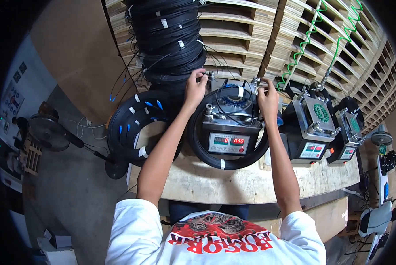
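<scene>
A polishing machine (pixel 228 140) with a dark body, a digital display and metal posts at its corners stands before me. On its top plate sits a round fixture (pixel 234 100) ringed with small blue connectors. A coil of black cable (pixel 202 152) with white ties encircles the machine, and part of it crosses over the top. My left hand (pixel 195 90) is closed at the back left corner post (pixel 211 79), its fingertips partly hiding what they grip. My right hand (pixel 268 99) curls its fingers and thumb about the back right corner post (pixel 255 82).
Left of the machine lie more black cable coils (pixel 123 112) with blue connectors; a tall stack of coils (pixel 165 39) rises behind. Two similar machines (pixel 313 132) (pixel 350 132) stand to the right on the wooden table (pixel 198 187). Green coiled hoses (pixel 305 42) hang before pallets. A fan (pixel 47 132) stands left.
</scene>
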`<state>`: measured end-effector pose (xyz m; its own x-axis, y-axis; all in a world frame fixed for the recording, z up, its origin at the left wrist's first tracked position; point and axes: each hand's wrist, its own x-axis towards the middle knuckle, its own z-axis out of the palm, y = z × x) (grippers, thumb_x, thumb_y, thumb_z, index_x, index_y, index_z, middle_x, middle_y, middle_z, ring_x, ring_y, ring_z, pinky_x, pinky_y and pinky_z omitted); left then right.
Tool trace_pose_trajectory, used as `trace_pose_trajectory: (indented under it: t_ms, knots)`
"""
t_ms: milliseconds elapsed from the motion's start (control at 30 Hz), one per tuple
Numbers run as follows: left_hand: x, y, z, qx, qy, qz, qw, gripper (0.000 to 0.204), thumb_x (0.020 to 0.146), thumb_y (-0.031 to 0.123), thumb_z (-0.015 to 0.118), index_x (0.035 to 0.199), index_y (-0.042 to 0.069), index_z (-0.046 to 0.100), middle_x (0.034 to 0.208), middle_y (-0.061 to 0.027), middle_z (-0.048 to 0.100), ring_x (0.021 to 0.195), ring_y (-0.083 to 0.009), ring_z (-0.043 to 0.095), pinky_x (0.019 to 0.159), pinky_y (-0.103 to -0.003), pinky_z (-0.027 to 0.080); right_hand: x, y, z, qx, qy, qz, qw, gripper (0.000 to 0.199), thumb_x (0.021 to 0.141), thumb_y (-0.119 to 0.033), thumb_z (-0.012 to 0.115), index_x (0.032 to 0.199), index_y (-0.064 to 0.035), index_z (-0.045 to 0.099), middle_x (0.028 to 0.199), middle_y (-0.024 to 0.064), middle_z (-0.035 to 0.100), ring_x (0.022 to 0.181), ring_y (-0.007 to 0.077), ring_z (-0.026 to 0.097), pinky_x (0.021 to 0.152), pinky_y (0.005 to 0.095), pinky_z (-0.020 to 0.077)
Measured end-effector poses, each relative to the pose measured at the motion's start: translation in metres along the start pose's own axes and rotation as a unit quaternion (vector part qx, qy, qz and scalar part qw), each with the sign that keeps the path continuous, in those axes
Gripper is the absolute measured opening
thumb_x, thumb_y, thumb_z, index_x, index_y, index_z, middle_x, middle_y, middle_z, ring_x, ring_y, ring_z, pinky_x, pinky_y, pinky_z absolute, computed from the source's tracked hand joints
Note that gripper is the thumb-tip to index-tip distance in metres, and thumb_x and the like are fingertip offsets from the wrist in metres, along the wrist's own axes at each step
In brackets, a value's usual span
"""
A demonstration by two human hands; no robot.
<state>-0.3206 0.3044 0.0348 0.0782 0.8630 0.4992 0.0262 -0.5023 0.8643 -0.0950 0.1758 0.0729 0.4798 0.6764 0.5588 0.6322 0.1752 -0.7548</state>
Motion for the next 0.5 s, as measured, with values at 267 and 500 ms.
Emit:
trace_pose_trajectory:
  t_ms: [267,500]
  knots:
    - [-0.122,0.059,-0.030,0.156,-0.050,0.194,0.967,0.027,0.093,0.027,0.068,0.104,0.003,0.066,0.134,-0.0201,0.054,0.114,-0.0392,0.062,0.095,-0.044,0.050,-0.002,0.006,0.004,-0.024,0.017,-0.027,0.999,0.029,0.088,-0.008,0.057,0.114,0.0007,0.066,0.087,0.0236,0.070,0.081,0.0387,0.069,0.076,0.0438,0.0526]
    - [-0.128,0.062,-0.027,0.336,-0.065,0.325,0.882,0.049,0.082,0.053,0.076,0.090,0.005,0.067,0.141,-0.0217,0.048,0.126,-0.0405,0.052,0.106,-0.047,0.043,-0.007,0.004,-0.003,-0.035,0.028,-0.040,0.998,0.028,0.088,-0.007,0.057,0.113,0.0018,0.066,0.087,0.0228,0.071,0.079,0.0367,0.069,0.074,0.0424,0.0526]
